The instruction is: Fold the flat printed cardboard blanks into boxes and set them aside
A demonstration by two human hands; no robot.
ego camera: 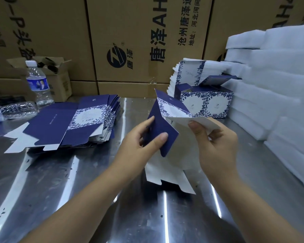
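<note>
Left grip (140, 137) pinches the dark blue side of a half-folded box blank (158, 127), thumb on the front and fingers behind. Right grip (216, 139) pinches a white flap of the same blank between thumb and curled fingers. The blank is held up in the middle of the shiny metal table (77, 181), bent open, with its white inside facing the person and its bottom tabs low by the table.

On the left lies a stack of flat blanks (68, 123), blue with a flower print. Far on the right stands a folded box (205, 104) with its lid up. Just behind it more blanks (189, 72) stand on edge. White foam sheets (270, 85) are piled high along the right side.

On the far left a water bottle (38, 83) stands up, and a squashed bottle (16, 109) lies beside it. Big brown cartons (130, 41) fill the far side.
</note>
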